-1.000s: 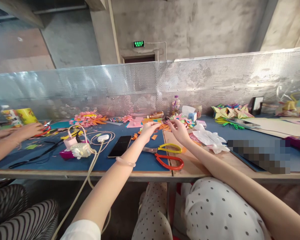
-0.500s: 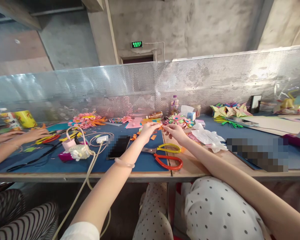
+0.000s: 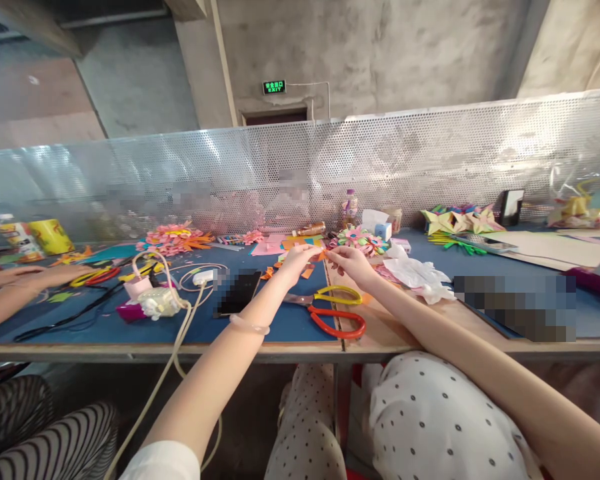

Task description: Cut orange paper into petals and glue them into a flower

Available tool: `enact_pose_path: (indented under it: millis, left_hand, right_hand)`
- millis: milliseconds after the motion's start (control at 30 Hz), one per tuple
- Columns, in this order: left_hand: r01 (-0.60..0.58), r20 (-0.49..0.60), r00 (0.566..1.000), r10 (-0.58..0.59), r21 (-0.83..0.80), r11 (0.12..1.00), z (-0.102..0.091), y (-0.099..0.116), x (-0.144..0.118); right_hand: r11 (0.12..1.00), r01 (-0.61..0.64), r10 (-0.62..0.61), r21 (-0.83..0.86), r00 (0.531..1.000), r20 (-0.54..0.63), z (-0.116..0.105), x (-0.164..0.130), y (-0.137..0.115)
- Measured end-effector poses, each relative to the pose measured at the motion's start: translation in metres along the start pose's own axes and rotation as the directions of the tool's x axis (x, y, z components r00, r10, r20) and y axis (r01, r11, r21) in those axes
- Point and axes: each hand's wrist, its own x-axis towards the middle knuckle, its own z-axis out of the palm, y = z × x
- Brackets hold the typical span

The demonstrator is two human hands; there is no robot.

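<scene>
My left hand [image 3: 299,262] and my right hand [image 3: 353,265] meet over the middle of the table, fingertips almost touching. Between them they pinch a small piece of orange paper [image 3: 322,255], mostly covered by the fingers. Small orange paper scraps [image 3: 269,273] lie just left of my left hand. Below both hands rests a pair of scissors [image 3: 313,309], one handle yellow and one red, blades pointing left. Behind my right hand is a paper flower bunch [image 3: 356,240] in pink, green and blue.
A dark phone [image 3: 243,292] and a power strip with cables [image 3: 161,304] lie left. White tissue [image 3: 415,272] sits right of my right hand. Pink paper flowers [image 3: 173,238], a drink bottle [image 3: 350,205] and coloured sheets stand behind. A co-worker's hands [image 3: 60,274] are far left.
My hands stay nearly in place, with slightly more of the orange paper showing between the fingertips. At far left, the co-worker's hand has shifted slightly left and down.
</scene>
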Motion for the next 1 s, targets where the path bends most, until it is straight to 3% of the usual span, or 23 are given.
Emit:
enact_pose_path:
  millis: [500, 1000]
  left_hand:
    - [-0.005, -0.012, 1.000, 0.005, 0.043, 0.999, 0.0000, 0.0026, -0.0023]
    - [0.040, 0.020, 0.999, -0.039, -0.052, 0.998, -0.0023, -0.0036, 0.0028]
  right_hand:
    - [1.000, 0.012, -0.012, 0.000, 1.000, -0.003, 0.0001, 0.0018, 0.0036]
    - [1.000, 0.006, -0.006, -0.026, 1.000, -0.019, 0.0012, -0.0001, 0.0008]
